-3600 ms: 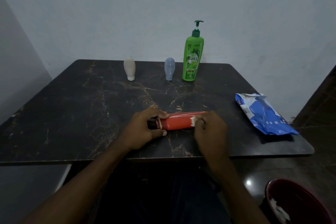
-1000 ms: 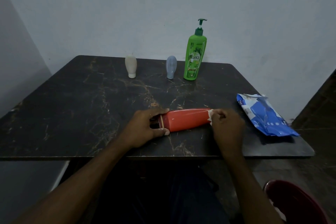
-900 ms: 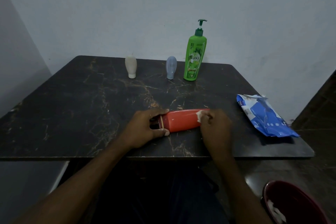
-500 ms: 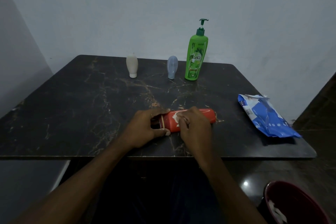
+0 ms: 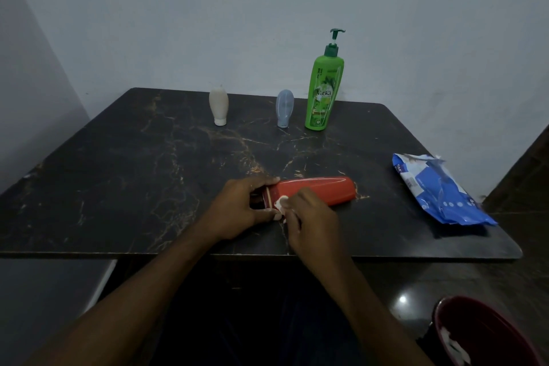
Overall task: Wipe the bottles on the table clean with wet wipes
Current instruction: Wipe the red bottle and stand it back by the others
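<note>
Red bottle (image 5: 323, 189) (flat) | left hand (image 5: 240, 208): fingers (image 5: 269, 181) round cap (image 5: 258, 200) | right hand (image 5: 312, 214): fingers (image 5: 294, 200) pinching wipe (image 5: 280, 205)

Table (image 5: 118, 175) is rocking black marble with tan-gold veins. Lower middle of the frame, the red-orange bottle (image 5: 320, 192) is glowing, white wipe (image 5: 280, 204) on it. Upper middle, the pump bottle (image 5: 322, 92) is showing bright green with a darker green pump, beside a pale blue bottle (image 5: 284, 107) and a beige bottle (image 5: 219, 104) wearing a white cap. Right side, the wipes pack (image 5: 439, 190) is sporting blue and white. Lower right, the bin (image 5: 487, 333) is looking dark red.
</note>
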A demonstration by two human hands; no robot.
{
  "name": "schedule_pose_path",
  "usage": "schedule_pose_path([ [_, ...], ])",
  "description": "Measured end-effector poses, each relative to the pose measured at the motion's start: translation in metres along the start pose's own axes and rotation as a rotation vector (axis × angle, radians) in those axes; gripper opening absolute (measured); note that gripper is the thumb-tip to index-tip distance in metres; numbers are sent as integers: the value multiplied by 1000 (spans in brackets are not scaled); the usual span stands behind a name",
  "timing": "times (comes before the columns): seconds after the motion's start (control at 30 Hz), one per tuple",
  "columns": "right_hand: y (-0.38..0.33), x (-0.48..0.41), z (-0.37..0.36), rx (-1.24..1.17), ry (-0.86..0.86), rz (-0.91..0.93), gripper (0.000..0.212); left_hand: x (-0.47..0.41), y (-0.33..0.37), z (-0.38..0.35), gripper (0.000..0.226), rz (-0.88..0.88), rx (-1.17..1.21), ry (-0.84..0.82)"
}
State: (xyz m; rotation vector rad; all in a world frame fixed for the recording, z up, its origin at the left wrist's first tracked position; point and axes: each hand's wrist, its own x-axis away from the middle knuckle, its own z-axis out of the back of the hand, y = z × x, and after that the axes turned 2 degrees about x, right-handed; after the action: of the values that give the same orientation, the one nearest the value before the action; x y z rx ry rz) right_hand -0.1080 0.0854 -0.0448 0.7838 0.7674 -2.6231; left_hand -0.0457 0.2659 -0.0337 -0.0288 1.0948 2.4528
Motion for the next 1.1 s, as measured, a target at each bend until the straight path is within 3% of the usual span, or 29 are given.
schedule_pose_path([
  [0.33,-4,-34,9,26,-68,-135,14,2,3,-1,78,-31,-28,19],
  [0.67,-7,-8,10,-17,23,-62,22,2,6,0,73,-28,9,46],
  [0.8,-11,-35,11,1,-61,-125,15,4,9,0,68,-55,7,64],
  [0.93,-17,-47,10,94,-154,-142,31,5,9,0,64,-70,22,60],
  [1.1,-19,-10,7,34,-1,-125,16,4,7,0,67,-58,44,43],
])
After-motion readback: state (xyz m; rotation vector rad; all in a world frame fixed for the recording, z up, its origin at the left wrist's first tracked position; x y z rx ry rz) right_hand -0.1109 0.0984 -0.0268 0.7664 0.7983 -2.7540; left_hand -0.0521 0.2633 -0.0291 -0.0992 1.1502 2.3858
